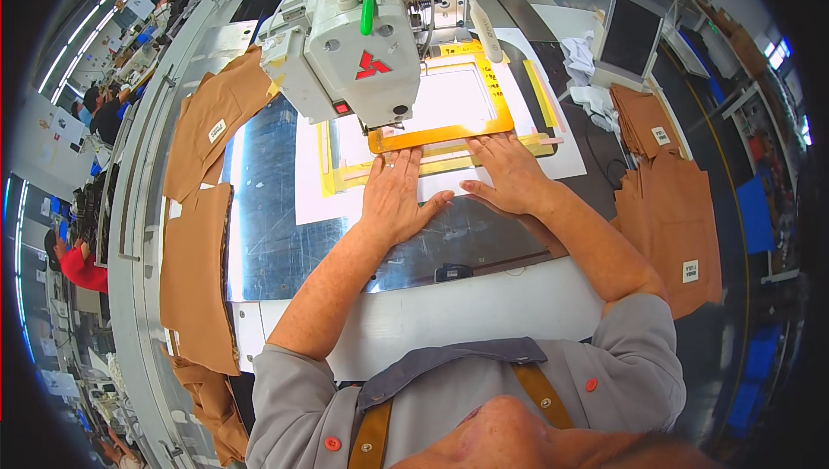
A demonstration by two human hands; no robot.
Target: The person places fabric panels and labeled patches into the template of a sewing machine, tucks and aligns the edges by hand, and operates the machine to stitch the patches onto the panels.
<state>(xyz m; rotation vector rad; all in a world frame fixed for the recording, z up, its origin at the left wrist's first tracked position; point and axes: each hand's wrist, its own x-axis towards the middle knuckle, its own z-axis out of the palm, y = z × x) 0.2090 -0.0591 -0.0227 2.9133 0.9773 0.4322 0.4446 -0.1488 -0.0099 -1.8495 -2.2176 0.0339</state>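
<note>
My left hand (399,193) lies palm down, fingers stretched, its fingertips at the front bar of an orange sewing frame (432,136). My right hand (505,171) is also palm down, fingers spread, fingertips at that bar toward its right end. Both rest over a white sheet (315,205) with a yellow, taped template (345,182), on a metal plate (276,262). A large white sewing machine head (354,54) stands over the frame's left part, hiding some of it.
Brown fabric stacks lie left (194,270) and right (665,227). A screen (630,33) stands at back right, beside crumpled white cloth (577,59). A small black object (452,272) sits at the plate's front edge. Other people (82,269) work far left.
</note>
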